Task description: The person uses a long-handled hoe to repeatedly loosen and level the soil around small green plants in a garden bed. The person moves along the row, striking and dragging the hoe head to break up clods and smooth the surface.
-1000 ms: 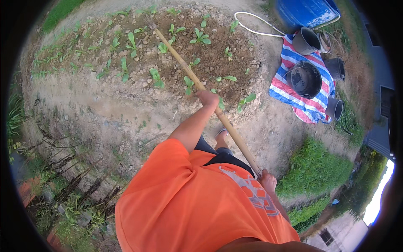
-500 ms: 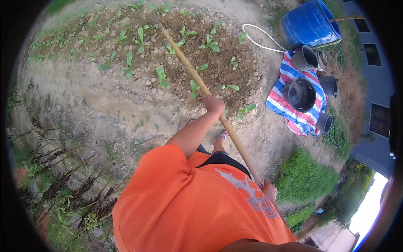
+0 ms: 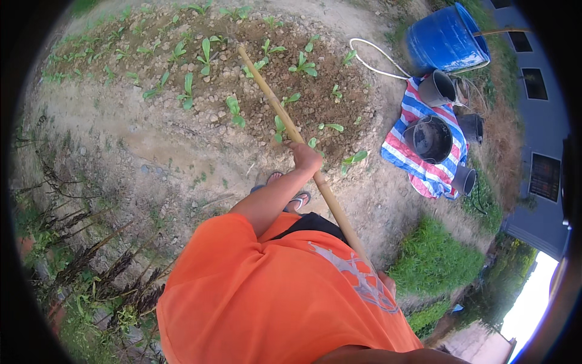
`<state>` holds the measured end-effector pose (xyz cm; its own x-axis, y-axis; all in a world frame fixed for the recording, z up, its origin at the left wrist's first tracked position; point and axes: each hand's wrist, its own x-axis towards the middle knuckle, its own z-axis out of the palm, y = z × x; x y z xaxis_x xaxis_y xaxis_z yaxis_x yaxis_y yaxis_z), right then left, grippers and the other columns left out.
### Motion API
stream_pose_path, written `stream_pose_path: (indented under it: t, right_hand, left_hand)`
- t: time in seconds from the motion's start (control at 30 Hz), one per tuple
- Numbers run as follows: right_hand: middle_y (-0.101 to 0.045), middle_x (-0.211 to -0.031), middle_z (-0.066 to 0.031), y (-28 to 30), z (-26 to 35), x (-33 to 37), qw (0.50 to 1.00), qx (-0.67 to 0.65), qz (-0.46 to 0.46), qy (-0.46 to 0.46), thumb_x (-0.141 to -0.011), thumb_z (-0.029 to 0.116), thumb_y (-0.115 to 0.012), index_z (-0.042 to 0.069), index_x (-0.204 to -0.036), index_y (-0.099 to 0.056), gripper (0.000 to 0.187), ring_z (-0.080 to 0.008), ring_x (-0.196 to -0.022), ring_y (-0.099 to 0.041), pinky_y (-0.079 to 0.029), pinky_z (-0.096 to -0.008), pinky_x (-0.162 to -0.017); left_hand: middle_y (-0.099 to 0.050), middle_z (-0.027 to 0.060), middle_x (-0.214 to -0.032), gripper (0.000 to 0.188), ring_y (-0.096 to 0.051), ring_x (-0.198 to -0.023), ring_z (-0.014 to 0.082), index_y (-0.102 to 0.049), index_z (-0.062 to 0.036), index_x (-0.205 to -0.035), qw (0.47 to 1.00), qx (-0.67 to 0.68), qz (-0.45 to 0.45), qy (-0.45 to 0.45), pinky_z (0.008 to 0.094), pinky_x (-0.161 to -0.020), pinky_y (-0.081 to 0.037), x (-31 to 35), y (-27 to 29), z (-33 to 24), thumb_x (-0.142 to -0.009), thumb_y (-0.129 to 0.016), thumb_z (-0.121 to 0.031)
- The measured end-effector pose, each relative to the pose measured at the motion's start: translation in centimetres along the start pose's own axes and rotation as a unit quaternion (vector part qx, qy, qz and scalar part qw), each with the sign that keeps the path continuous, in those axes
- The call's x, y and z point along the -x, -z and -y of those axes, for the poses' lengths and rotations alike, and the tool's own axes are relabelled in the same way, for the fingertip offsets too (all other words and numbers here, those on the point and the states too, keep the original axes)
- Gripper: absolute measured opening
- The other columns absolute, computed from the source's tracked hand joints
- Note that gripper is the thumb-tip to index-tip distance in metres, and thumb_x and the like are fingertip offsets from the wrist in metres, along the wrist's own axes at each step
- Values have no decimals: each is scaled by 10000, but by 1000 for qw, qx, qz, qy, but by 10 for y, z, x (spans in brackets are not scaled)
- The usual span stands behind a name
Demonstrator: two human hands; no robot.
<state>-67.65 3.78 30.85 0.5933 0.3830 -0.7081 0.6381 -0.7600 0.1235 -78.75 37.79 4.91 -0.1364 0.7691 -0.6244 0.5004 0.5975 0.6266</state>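
A long wooden pole [image 3: 285, 115] slants from the soil bed at the far end down to my right side. My left hand [image 3: 305, 156] is wrapped round its middle, fingers closed. At its near end my right hand [image 3: 387, 283] grips the pole beside my waist, partly hidden by the orange shirt. The pole's far tip lies low over the planted bed [image 3: 339, 115]; a thin, dull tool head there blends into the soil, so its kind is unclear. Several young leafy seedlings [image 3: 302, 64] stand close to the pole on both sides.
A blue barrel [image 3: 439, 39] and a white hose [image 3: 367, 43] lie at the far right. Dark buckets [image 3: 428, 139] sit on and around a striped sheet [image 3: 397, 145]. Grass [image 3: 433, 258] grows at the right, dry stalks [image 3: 115, 267] at the left. My sandalled feet [image 3: 297, 201] are on bare earth.
My feet are closer together, one having shifted left. The pole has moved slightly, and my right hand is now more hidden behind the shirt. Both hands keep hold.
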Motion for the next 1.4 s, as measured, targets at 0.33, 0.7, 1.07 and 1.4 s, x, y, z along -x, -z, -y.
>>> stream_pose_path:
  t: [0.33,0.7,1.07,1.4]
  right_hand:
    - [-649,-780,-244,6,-17,0,997,7,-26,66,-719,248,-749,40,-805,-581,281,-445,-772,-643,-502,-523,-680]
    - [-634,-755,-264,5,6,7,995,-46,-57,61,-746,295,-707,41,-841,-581,299,-468,-768,-633,-494,-546,-662]
    - [-638,-710,-236,0,-53,62,996,-20,-87,10,-713,296,-751,40,-828,-578,330,-436,-704,-641,-490,-532,-622]
    - [-617,-753,-288,54,-15,56,993,-100,24,59,-714,123,-626,-3,-818,-595,167,-489,-756,-606,-482,-531,-656]
  left_hand:
    - [-608,271,-1006,575,-650,-938,382,-342,105,-1126,998,-17,-37,-49,422,-791,-533,-4,-13,9,-734,-720,-77]
    - [-614,198,-811,269,-642,-665,324,-503,78,-979,985,171,3,4,446,-602,-541,-54,11,-73,-801,-620,-86]
    - [-587,233,-942,396,-659,-655,303,-423,84,-1074,979,179,54,78,389,-441,-525,-14,-15,-26,-762,-658,17]
    - [-602,251,-1000,442,-659,-886,333,-418,108,-1088,991,110,-15,70,424,-722,-551,-41,-14,-18,-764,-673,-54]
